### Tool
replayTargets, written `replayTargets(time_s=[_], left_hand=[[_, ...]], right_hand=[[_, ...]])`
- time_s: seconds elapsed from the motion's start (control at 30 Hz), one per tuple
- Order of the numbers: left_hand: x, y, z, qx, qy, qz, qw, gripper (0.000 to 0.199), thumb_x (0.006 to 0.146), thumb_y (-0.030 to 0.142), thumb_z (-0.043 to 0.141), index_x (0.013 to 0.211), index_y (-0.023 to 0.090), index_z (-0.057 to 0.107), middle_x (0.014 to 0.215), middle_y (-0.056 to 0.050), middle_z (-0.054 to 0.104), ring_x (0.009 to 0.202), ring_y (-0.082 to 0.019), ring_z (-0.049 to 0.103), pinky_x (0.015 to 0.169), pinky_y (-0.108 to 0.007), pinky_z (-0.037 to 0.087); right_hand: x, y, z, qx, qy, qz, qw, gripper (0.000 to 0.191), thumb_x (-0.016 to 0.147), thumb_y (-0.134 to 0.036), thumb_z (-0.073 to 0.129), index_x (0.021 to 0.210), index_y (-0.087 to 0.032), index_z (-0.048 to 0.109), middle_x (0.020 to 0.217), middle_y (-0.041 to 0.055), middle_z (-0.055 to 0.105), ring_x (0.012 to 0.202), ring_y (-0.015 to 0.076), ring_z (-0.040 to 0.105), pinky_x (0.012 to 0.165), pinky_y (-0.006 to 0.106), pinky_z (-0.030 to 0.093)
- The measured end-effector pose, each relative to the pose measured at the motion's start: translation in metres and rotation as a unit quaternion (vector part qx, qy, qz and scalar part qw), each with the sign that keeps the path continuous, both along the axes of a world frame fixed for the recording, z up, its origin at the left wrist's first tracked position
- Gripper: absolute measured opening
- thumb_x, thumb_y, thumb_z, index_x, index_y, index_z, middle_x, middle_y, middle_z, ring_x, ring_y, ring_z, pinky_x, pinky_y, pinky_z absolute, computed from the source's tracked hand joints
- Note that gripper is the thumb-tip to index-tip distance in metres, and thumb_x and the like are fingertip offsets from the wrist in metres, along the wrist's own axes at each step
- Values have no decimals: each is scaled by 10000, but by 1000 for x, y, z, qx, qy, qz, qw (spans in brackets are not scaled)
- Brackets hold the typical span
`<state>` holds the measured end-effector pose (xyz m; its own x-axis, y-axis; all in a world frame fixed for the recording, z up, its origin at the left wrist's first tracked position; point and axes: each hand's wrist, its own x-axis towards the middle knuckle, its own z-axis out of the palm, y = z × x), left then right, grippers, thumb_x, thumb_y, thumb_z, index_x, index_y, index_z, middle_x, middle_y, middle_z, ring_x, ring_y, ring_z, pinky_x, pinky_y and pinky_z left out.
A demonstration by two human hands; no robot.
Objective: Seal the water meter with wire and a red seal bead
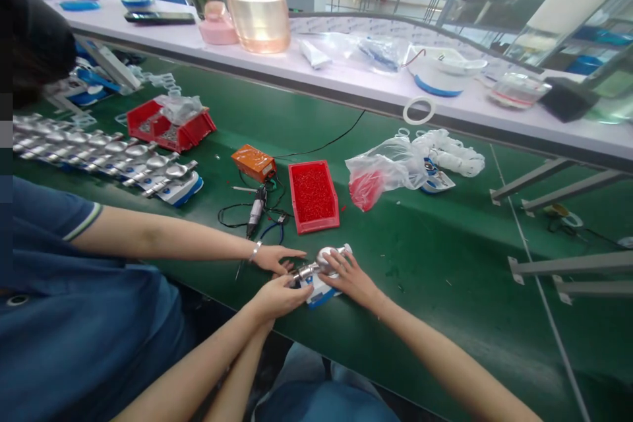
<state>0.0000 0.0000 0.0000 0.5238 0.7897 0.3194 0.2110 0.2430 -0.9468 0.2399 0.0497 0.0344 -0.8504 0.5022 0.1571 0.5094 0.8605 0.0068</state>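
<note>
While the chrome shower head (326, 258) lies on its card (319, 295), long axis running from stem at lower left to round head at upper right, the person's right hand (350, 280) is nearest the head, its fingers (337, 265) spread across it. Another hand (279, 297), whose owner cannot be told, curls over the stem, and a co-worker's braceleted hand (277, 258) lies just beside, fingers together. The person's left hand is hidden, so its fingers cannot be told.
</note>
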Motion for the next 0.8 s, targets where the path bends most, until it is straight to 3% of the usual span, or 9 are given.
replayTargets(time_s=[0.03, 0.07, 0.1, 0.17, 0.2, 0.3, 0.53, 0.7, 0.8], left_hand=[[2, -3, 0, -52, -212, -29, 976, 383, 819, 379, 538, 1119, 143, 508, 1087, -83, 555, 961, -198, 558, 748, -405, 524], [5, -5, -1, -111, -427, -54, 896, 367, 820, 352, 536, 1122, 145, 509, 1080, -85, 553, 965, -201, 561, 752, -403, 525], [7, -7, -2, -167, -595, -67, 783, 353, 823, 319, 525, 1133, 150, 508, 1073, -89, 549, 973, -206, 565, 761, -402, 525], [13, -10, -4, -255, -765, -60, 589, 356, 829, 255, 469, 1171, 162, 493, 1052, -91, 537, 983, -208, 574, 786, -383, 522], [15, -11, -6, -287, -789, -48, 541, 377, 827, 238, 443, 1195, 165, 480, 1040, -88, 533, 982, -206, 578, 791, -367, 522], [23, -13, -10, -328, -824, -27, 461, 381, 824, 204, 419, 1197, 188, 491, 1016, -63, 538, 964, -181, 575, 829, -316, 501], [41, -31, -13, -293, -880, -46, 371, 386, 847, 213, 407, 1225, 212, 486, 998, -75, 518, 969, -199, 508, 869, -386, 457], [54, -45, -2, -306, -857, -88, 406, 431, 872, 143, 328, 1286, 218, 425, 1051, -100, 501, 1023, -208, 479, 902, -421, 439], [61, -55, 0, -313, -826, -114, 454, 494, 864, 92, 311, 1331, 240, 374, 1100, -109, 496, 1108, -223, 446, 959, -453, 406]], right_hand=[[3, 2, 4, -5, -5, 0, 1000, 426, 874, -263, 498, 1274, -373, 402, 1482, 79, 228, 1344, 265, 220, 1036, 536, 228], [6, 4, 6, -9, -9, -1, 1000, 421, 875, -270, 496, 1272, -378, 405, 1486, 74, 221, 1343, 263, 222, 1038, 537, 225], [9, 6, 8, -11, -12, -3, 1000, 415, 877, -276, 491, 1269, -382, 408, 1489, 69, 214, 1344, 261, 222, 1038, 536, 225], [12, 6, 8, -14, -18, -6, 1000, 404, 884, -282, 478, 1267, -390, 411, 1494, 61, 203, 1345, 261, 219, 1036, 532, 231], [13, 6, 6, -15, -20, -8, 1000, 401, 886, -281, 473, 1266, -394, 411, 1495, 58, 200, 1344, 263, 219, 1031, 531, 237], [15, 0, 1, -15, -29, -17, 999, 409, 891, -258, 461, 1269, -403, 404, 1492, 55, 212, 1337, 272, 231, 1012, 535, 262], [23, -13, 10, -53, -47, -23, 997, 418, 878, -240, 482, 1269, -376, 417, 1485, 75, 220, 1321, 292, 248, 989, 522, 307], [33, 11, 36, -163, -18, 1, 986, 309, 878, -276, 482, 1177, -347, 516, 1353, 53, 422, 1195, 225, 415, 963, 416, 366], [15, 49, 41, -227, 48, -106, 967, 252, 899, -288, 429, 1105, -237, 566, 1093, 75, 570, 980, 171, 541, 841, 304, 437]])
